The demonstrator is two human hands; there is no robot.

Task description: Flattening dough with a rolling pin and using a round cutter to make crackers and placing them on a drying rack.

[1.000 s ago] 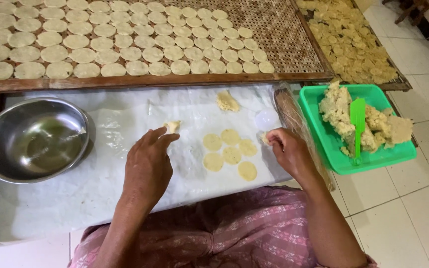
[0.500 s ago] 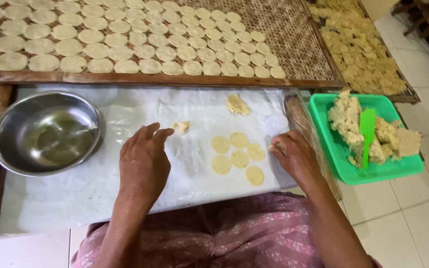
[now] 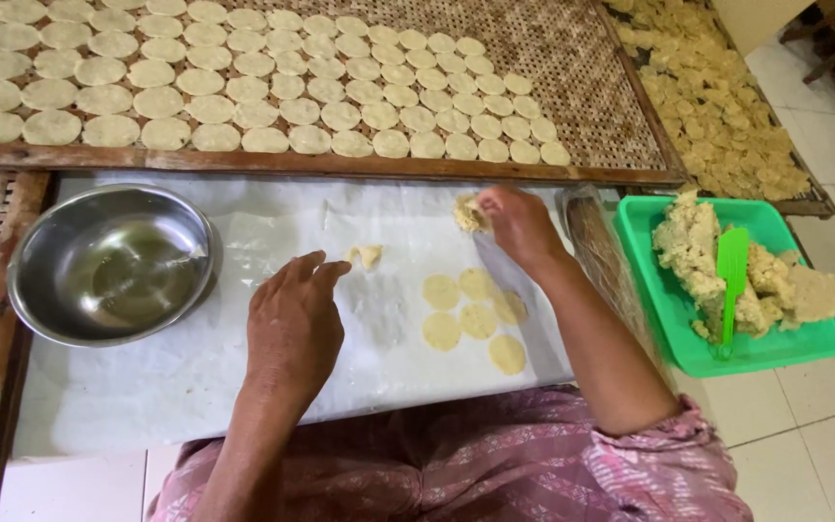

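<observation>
- The right hand (image 3: 519,224) has moved: half a second back it rested near the flattened rounds at the right edge of the sheet; now it has reached farther away, to the dough lump (image 3: 469,213) at the far side of the sheet, and its fingers are pinched on that lump.
- The left hand (image 3: 292,324) has hardly shifted. It lies palm down on the plastic sheet (image 3: 195,377), fingers loosely spread and holding nothing, its fingertips just short of the small dough piece (image 3: 367,255).
- The small piece lies where it did before, apart from both the lump and the rounds.
- Six flattened rounds (image 3: 475,314) lie in a cluster near the right forearm, in the same number and arrangement as earlier, so no new round has been pressed in this last second.
- My reading is that the reach to the lump means fresh dough is being taken, while the left hand steadies the sheet.
- Left of the sheet stands a steel bowl (image 3: 113,261), shiny inside; whether it holds liquid I cannot tell.
- To the far side lies a woven tray (image 3: 572,58) lined with rows of pale discs (image 3: 244,87).
- Right of the sheet, a green tub (image 3: 649,290) holds crumbly dough and a green scraper (image 3: 730,280).
</observation>
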